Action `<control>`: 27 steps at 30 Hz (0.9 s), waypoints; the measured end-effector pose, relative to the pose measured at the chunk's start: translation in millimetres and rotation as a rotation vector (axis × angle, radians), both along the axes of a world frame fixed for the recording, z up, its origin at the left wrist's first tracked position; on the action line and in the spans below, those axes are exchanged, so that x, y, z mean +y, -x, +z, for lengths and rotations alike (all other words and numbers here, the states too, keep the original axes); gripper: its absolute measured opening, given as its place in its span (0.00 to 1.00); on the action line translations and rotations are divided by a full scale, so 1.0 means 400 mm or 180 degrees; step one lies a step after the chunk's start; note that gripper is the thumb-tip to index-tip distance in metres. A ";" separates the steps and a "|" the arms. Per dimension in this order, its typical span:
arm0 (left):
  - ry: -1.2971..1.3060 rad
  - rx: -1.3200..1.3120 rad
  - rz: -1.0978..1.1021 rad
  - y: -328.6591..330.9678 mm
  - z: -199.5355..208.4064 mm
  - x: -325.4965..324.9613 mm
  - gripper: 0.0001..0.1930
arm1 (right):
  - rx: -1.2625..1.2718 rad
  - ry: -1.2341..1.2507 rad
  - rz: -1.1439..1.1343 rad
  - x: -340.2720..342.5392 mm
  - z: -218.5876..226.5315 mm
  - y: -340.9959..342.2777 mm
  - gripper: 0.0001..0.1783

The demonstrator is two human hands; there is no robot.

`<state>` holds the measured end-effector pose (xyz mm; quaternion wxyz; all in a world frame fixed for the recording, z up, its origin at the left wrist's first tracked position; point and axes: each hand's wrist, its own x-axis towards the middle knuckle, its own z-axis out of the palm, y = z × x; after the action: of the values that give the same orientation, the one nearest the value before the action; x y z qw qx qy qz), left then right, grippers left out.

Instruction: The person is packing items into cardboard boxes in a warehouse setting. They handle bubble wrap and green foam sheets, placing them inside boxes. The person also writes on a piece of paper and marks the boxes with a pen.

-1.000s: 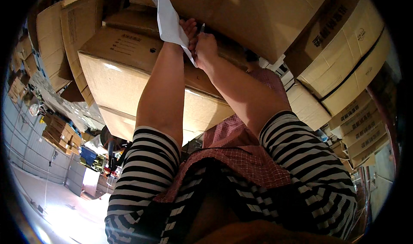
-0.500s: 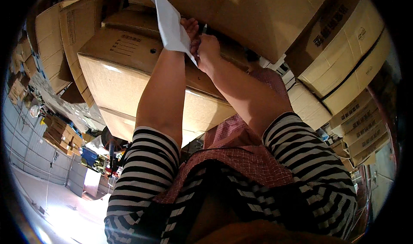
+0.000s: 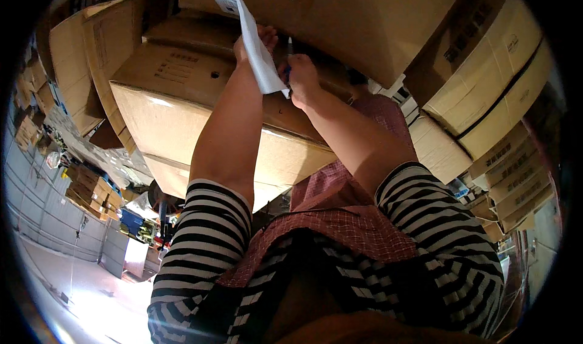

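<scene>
White, the bent edge of a sheet (image 3: 258,52) drops to a corner beside the right hand (image 3: 302,77), which curls round an upright pen (image 3: 290,42). The left hand (image 3: 266,36) is half hidden behind the sheet; its grip I cannot tell. A dark, narrow gap (image 3: 317,51) lies beyond. The sheet, printed near its top, hangs above a brown carton (image 3: 182,80), contents unseen.

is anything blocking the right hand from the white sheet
Nothing visible stands between them: the right hand is beside the lower end of the white sheet, with the left hand partly hidden behind the sheet.
</scene>
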<state>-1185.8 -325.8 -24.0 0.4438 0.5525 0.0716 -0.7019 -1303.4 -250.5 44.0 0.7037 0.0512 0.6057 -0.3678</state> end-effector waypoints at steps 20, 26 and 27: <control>0.0829 0.0251 0.0832 0.067 0.156 0.013 0.14 | 0.0144 0.0002 -0.0335 0.011 0.005 0.025 0.08; -0.0224 -0.0799 0.0553 0.106 0.170 -0.024 0.17 | 0.0093 0.0228 -0.0264 0.015 -0.012 0.039 0.08; -0.0178 -0.0702 0.0458 0.110 0.187 -0.023 0.24 | 0.0091 0.0308 -0.0239 0.014 -0.004 0.042 0.08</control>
<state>-1229.6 -334.8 51.0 0.4827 0.6318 0.0813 -0.6010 -1320.0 -245.0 42.4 0.6823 0.0346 0.5949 -0.4235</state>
